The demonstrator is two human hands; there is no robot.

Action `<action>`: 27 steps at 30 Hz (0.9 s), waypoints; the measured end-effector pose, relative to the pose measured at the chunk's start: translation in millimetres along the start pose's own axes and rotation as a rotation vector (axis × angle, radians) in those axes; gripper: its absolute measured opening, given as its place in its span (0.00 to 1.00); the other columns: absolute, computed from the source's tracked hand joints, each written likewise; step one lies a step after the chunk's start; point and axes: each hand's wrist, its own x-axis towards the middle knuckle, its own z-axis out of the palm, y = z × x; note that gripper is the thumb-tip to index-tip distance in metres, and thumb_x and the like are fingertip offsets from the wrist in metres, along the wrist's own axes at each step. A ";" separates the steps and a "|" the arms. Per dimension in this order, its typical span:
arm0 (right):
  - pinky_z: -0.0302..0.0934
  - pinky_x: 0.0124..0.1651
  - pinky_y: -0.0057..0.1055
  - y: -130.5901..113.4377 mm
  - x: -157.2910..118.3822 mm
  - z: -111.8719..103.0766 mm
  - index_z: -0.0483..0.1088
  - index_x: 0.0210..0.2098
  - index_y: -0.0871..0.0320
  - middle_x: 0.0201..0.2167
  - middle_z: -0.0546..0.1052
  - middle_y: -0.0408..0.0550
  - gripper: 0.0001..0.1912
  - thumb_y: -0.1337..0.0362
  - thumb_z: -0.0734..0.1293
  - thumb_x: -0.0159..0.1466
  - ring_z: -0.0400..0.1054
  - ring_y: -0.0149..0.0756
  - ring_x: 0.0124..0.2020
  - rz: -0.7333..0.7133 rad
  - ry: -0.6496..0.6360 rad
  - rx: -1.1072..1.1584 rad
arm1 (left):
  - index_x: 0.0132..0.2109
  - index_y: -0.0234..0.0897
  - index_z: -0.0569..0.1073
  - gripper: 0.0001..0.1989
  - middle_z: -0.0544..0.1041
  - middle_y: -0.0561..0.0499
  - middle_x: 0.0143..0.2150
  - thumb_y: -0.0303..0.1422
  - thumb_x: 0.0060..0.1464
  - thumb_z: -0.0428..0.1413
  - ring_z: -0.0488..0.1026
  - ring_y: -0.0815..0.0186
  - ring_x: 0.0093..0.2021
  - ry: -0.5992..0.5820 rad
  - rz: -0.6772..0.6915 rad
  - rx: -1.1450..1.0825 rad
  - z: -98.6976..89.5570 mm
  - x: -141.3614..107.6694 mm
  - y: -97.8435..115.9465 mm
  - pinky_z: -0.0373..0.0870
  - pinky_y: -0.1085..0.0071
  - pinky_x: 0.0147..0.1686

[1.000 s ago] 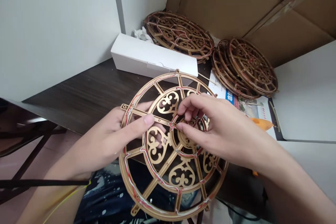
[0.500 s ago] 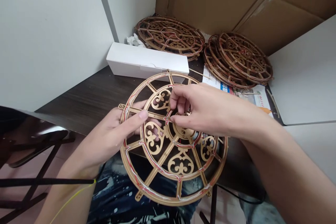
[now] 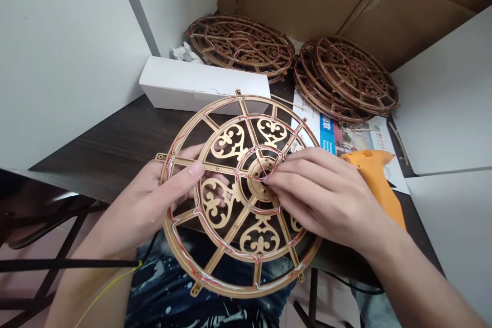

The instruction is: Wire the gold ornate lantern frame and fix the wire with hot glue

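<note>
A round gold openwork frame [image 3: 241,220], with red and white wires laid along its rings, is tilted over my lap and the table edge. My left hand [image 3: 165,189] grips its left side, thumb on top of a spoke and fingers behind. At the hub, my right hand [image 3: 323,189] has its fingertips pinched on the thin wires [image 3: 264,163] beside the central hole. The palm side of my right hand is hidden, and that hand covers part of the frame's right side.
Wired round frames lie stacked at the back left [image 3: 246,46] and back right [image 3: 355,77]. A long white box [image 3: 207,84] stands behind the held frame. An orange tool [image 3: 374,179] rests on a printed sheet [image 3: 326,136] at right.
My right hand has moved from the upper inner ring down to the right of the hub, uncovering the frame's upper part. The orange tool now shows more fully. The view has shifted slightly.
</note>
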 end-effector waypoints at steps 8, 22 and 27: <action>0.71 0.44 0.40 0.0 -3.3 5.0 0.77 0.47 0.62 0.43 0.82 0.52 0.09 0.69 0.70 0.68 0.74 0.43 0.42 -0.074 0.049 -0.049 | 0.66 0.45 0.73 0.21 0.84 0.50 0.56 0.31 0.71 0.46 0.79 0.58 0.57 -0.026 0.011 0.031 7.2 3.6 6.3 0.74 0.65 0.59; 0.70 0.41 0.41 3.8 -11.9 12.8 0.77 0.49 0.65 0.43 0.82 0.55 0.15 0.71 0.75 0.63 0.73 0.45 0.42 -0.102 0.088 -0.045 | 0.65 0.44 0.74 0.21 0.85 0.50 0.52 0.36 0.70 0.49 0.80 0.55 0.56 -0.017 -0.009 0.083 5.4 5.1 6.5 0.78 0.65 0.54; 0.71 0.44 0.41 3.8 -11.6 11.9 0.77 0.48 0.64 0.43 0.81 0.54 0.11 0.70 0.71 0.66 0.73 0.44 0.43 -0.043 0.065 0.034 | 0.63 0.45 0.76 0.19 0.85 0.48 0.53 0.38 0.69 0.53 0.82 0.55 0.54 0.078 -0.019 0.122 7.5 5.1 5.9 0.80 0.63 0.51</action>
